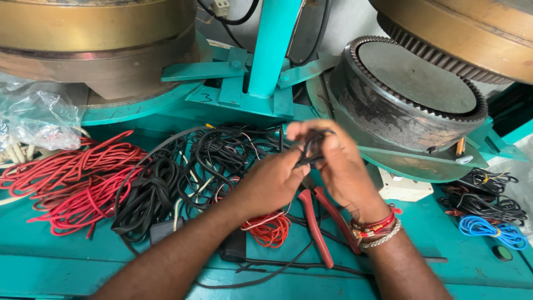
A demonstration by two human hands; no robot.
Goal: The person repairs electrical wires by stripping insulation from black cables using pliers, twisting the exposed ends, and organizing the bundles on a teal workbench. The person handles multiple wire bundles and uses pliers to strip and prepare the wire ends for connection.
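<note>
Above the teal bench (pixel 66 272), two hands work a black wire.

Behind them stand big brass-coloured machine rings (pixel 94 22) and a toothed grey drum (pixel 411 89); below lie a red wire heap (pixel 72 183), a black cable tangle (pixel 183 166), and red-handled pliers (pixel 316 222). The left hand (pixel 272 183) and right hand (pixel 338 161) meet fingertip to fingertip, both pinching the black wire (pixel 313 145), which sits between them, held up off the bench.

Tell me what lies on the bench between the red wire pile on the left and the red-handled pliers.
In the head view, a tangle of black cables fills the stretch between the red wire pile and the red-handled pliers, with a small orange-red coil beside the pliers.
</note>
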